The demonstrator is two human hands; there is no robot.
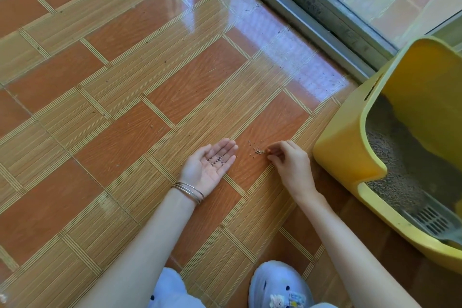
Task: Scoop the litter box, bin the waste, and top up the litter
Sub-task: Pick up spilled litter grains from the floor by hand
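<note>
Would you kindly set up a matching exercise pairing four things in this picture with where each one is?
Things:
1. left hand
2. right hand
3. slotted scoop
4. scattered litter grains

Places or states:
A. lying inside the yellow litter box, at its near end
B. palm up, with a few grains on it
C. on the tiled floor, between the two hands
D. fingertips pinched together at the loose grains

Pairs: 1-B, 2-D, 3-A, 4-C
</note>
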